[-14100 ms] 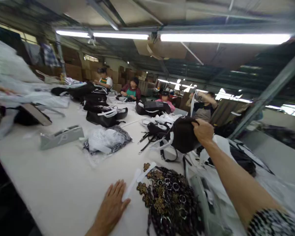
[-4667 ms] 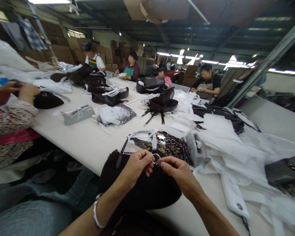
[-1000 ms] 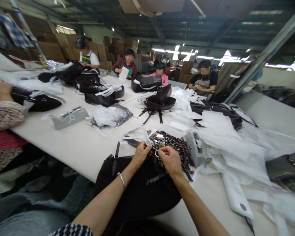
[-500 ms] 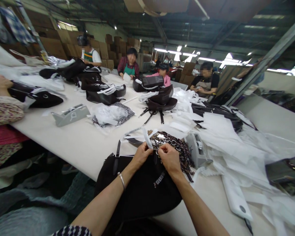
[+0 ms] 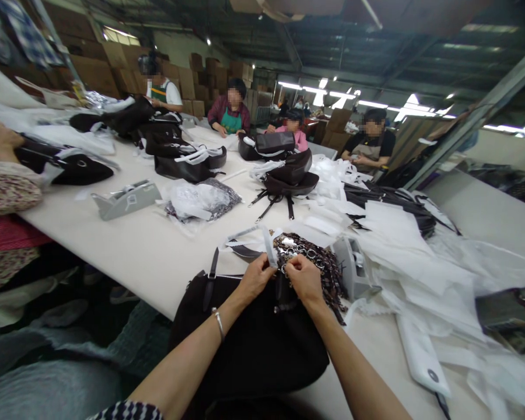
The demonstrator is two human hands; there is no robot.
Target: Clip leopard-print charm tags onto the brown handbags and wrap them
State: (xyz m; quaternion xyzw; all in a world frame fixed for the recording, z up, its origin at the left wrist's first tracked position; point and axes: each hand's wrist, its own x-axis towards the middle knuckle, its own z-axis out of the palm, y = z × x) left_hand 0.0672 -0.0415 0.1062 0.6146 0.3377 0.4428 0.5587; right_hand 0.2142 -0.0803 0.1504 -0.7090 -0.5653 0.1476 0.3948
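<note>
A black handbag point(image 5: 245, 350) lies in front of me at the table edge, its zip along the top and a buckled handle tab point(image 5: 209, 280) at the left. My left hand point(image 5: 258, 274) is closed in a pinch at the bag's handle point(image 5: 270, 248), which is wrapped in white. Just beside it, my right hand point(image 5: 304, 277) pinches the upper end of a short dark charm strap point(image 5: 284, 294) that hangs against the bag. The fingers partly hide its metal fitting. Behind my right hand lies a heap of patterned straps with metal rings point(image 5: 326, 262).
A grey tape dispenser point(image 5: 354, 268) stands right of the heap, another tape dispenser point(image 5: 126, 199) far left. White sheets point(image 5: 420, 262) and a white corded device point(image 5: 422, 356) lie right. Dark bags point(image 5: 284, 169) and a plastic packet point(image 5: 201, 201) lie ahead. Several co-workers sit around the table.
The charm strap has swung and turned, so its silver pieces no longer face me. Both hands stay close together at the handle with little movement. The view has shifted slightly.
</note>
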